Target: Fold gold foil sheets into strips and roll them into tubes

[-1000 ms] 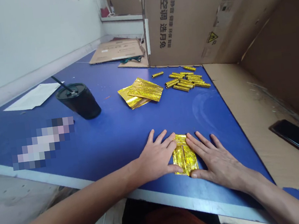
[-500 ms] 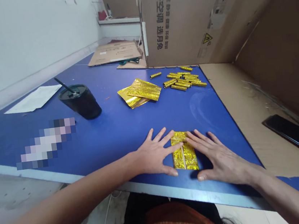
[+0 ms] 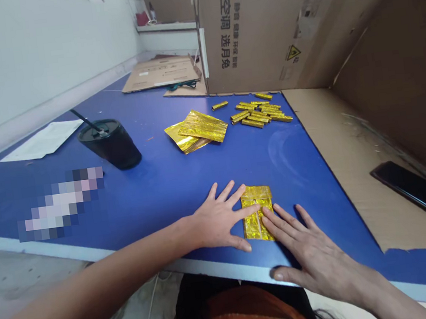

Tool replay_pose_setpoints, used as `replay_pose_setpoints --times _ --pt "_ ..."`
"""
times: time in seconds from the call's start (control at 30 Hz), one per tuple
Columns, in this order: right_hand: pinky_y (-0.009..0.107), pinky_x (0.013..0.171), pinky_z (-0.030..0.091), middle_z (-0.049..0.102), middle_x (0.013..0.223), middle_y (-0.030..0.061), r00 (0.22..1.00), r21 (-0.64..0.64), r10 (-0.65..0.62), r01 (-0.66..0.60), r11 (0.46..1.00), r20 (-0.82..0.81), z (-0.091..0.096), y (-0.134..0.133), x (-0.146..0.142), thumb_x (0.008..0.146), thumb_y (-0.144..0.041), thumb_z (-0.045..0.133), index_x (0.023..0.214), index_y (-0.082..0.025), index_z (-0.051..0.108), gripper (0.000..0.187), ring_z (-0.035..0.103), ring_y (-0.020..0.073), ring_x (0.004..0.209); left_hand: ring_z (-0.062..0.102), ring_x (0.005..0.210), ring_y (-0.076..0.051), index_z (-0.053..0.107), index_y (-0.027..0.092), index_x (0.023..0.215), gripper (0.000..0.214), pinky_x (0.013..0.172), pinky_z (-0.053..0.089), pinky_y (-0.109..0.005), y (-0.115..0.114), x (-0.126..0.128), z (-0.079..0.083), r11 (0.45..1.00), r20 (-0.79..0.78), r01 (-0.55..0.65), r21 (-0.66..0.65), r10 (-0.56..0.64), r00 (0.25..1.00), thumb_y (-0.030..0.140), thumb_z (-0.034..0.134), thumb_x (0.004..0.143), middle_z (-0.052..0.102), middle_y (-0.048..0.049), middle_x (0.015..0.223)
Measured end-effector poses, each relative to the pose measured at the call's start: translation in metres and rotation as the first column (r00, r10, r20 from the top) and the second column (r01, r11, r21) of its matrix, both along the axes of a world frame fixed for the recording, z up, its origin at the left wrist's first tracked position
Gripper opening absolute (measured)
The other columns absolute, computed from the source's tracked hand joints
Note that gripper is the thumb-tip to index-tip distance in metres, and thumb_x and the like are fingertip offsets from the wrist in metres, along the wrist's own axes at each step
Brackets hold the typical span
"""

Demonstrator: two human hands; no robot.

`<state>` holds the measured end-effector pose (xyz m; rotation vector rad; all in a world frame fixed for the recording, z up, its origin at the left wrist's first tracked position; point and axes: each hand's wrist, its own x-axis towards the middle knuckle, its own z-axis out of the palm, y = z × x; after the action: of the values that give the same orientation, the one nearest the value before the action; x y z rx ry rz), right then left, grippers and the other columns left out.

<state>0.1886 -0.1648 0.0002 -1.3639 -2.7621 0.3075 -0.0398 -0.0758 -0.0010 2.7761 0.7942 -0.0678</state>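
Gold foil packet [image 3: 257, 213], left hand [image 3: 217, 220] flat at its edge, right hand [image 3: 314, 265] touching it, both splayed open

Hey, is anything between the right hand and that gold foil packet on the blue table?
Nothing visible stands in the way. The right hand already touches the gold foil packet with its fingertips, and the left hand lies at the packet's other side.

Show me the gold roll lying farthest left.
That's the lone gold roll, set apart by a gap to the left of the pile, just above the flat gold sheets.
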Motion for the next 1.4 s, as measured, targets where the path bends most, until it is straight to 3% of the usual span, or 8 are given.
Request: replay_pose_setpoints --times 0.17,0.37,0.53,0.77,0.97,1.13,1.27,1.4 --pt "0.054 0.101 0.025 0.040 0.135 0.0049 0.995 0.024 0.030 -0.028 0.999 -0.096 0.018 0.013 0.013 0.086 -0.029 0.044 0.127 -0.026 0.042 0.042 0.030 0.0229 0.126 0.002 0.129 -0.041 0.022 0.034 0.135 0.084 0.095 0.005 -0.065 0.001 0.001 0.003 0.999 -0.004 -0.001 -0.037 0.001 1.000 0.076 0.040 0.064 0.005 -0.0123 0.146" --pt "0.050 0.100 0.029 0.046 0.131 0.0073 0.983 0.119 0.180 -0.177 0.977 -0.016 0.021 0.022 0.015 0.082 -0.009 0.042 0.116 -0.024 0.054 0.039 0.038 0.0211 0.122 0.002 0.129 -0.041 0.020 0.036 0.135 0.082 0.094 0.007 -0.066 0.003 0.000 0.006 0.998 0.002 0.004 -0.055 -0.004 1.000 0.076 0.038 0.066 0.005 -0.0113 0.146" --pt "0.050 0.100 0.030 0.049 0.128 0.0087 0.957 0.121 0.290 -0.290 0.949 0.017 0.020 0.027 0.014 0.084 -0.015 0.043 0.116 -0.023 0.054 0.034 0.040 0.0208 0.121 0.002 0.129 -0.041 0.022 0.035 0.135 0.081 0.095 0.006 -0.065 0.001 0.000 0.006 0.998 0.002 -0.004 -0.068 0.005 1.000 0.075 0.040 0.066 0.005 -0.0119 0.146" --pt "0.044 0.097 0.035 0.061 0.113 0.0094 0.941 0.208 0.317 -0.288 0.935 -0.119 0.008 0.027 0.014 0.085 -0.015 0.043 0.106 -0.018 0.058 0.026 0.052 0.0184 0.109 0.001 0.130 -0.040 0.021 0.035 0.135 0.084 0.095 0.005 -0.064 0.002 -0.001 0.005 0.998 -0.002 -0.006 -0.068 0.006 1.000 0.074 0.043 0.065 0.004 -0.0112 0.146" --pt "0.034 0.080 0.049 0.065 0.091 0.0075 0.904 0.064 0.148 -0.134 0.989 -0.402 0.007 0.034 0.007 0.086 -0.016 0.040 0.092 -0.017 0.060 0.020 0.060 0.0152 0.087 0.001 0.130 -0.040 0.024 0.033 0.135 0.083 0.096 0.004 -0.064 0.001 0.000 0.007 0.997 -0.002 -0.011 -0.073 0.011 1.000 0.074 0.043 0.065 0.005 -0.0105 0.146" --pt "0.044 0.097 0.036 0.055 0.120 0.0072 0.960 -0.060 0.195 -0.211 0.976 -0.201 0.019 0.038 0.012 0.083 -0.027 0.049 0.108 -0.023 0.057 0.027 0.049 0.0196 0.112 0.002 0.129 -0.041 0.025 0.033 0.134 0.083 0.095 0.006 -0.065 0.001 -0.001 0.005 0.998 0.020 -0.015 -0.064 0.016 1.000 0.074 0.042 0.065 0.006 -0.0116 0.145" --pt "0.045 0.097 0.036 0.057 0.119 0.0099 0.957 0.083 0.271 -0.263 0.961 -0.100 0.015 0.031 0.016 0.086 -0.017 0.042 0.107 -0.021 0.058 0.027 0.050 0.0188 0.111 0.003 0.129 -0.042 0.025 0.033 0.135 0.083 0.095 0.006 -0.065 0.001 -0.001 0.004 0.998 0.040 -0.006 -0.069 0.009 0.999 0.074 0.043 0.065 0.007 -0.0114 0.145" --pt "0.041 0.093 0.041 0.061 0.110 0.0117 0.930 0.180 0.311 -0.278 0.943 -0.195 0.006 0.026 0.013 0.084 -0.012 0.043 0.104 -0.017 0.056 0.025 0.053 0.0189 0.106 0.004 0.129 -0.041 0.025 0.033 0.134 0.082 0.095 0.005 -0.065 0.001 -0.001 0.004 0.997 0.046 -0.017 -0.073 0.021 0.999 0.074 0.043 0.065 0.007 -0.0104 0.146"
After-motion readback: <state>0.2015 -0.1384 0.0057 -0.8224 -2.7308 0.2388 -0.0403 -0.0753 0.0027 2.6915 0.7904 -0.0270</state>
